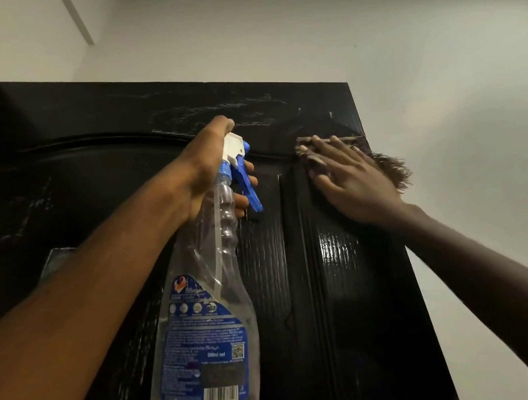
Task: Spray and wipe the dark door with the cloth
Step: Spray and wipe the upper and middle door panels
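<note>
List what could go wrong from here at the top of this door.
1. The cloth hangs past the right edge of the door under the flat right hand; it could slip off.
2. The spray bottle gripped by the left hand holds little liquid, so it may sputter rather than spray.

The dark door (359, 305), glossy and streaked, bears a frayed cloth (391, 170) flat near its top right corner, under the right hand (352, 179).

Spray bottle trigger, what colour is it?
The trigger is blue, below the white nozzle head of the spray bottle. Head view shows it best.
</note>
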